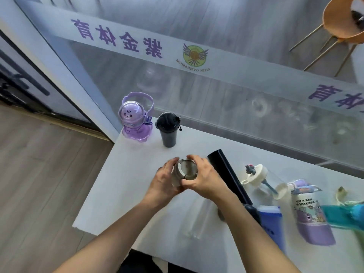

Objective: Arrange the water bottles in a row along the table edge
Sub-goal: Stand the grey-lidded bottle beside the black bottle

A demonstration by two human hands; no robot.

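Note:
Both hands wrap a grey bottle (182, 173) with a round lid above the middle of the white table (126, 186). My left hand (164, 182) holds its left side and my right hand (204, 177) its right side. At the far left corner, along the glass wall, a purple astronaut-shaped bottle (136, 119) and a dark grey bottle (168, 130) stand upright side by side. A tall black bottle (228, 176) stands just right of my right hand. Further right are a clear bottle with a white lid (258, 177), a blue bottle (272, 225) and a purple cartoon bottle (311, 211).
A teal object (342, 215) pokes in at the right edge, blurred. A glass wall (216, 91) with purple lettering borders the table's far side. An orange chair (340, 22) stands beyond it. Wooden floor (39, 174) lies to the left of the table.

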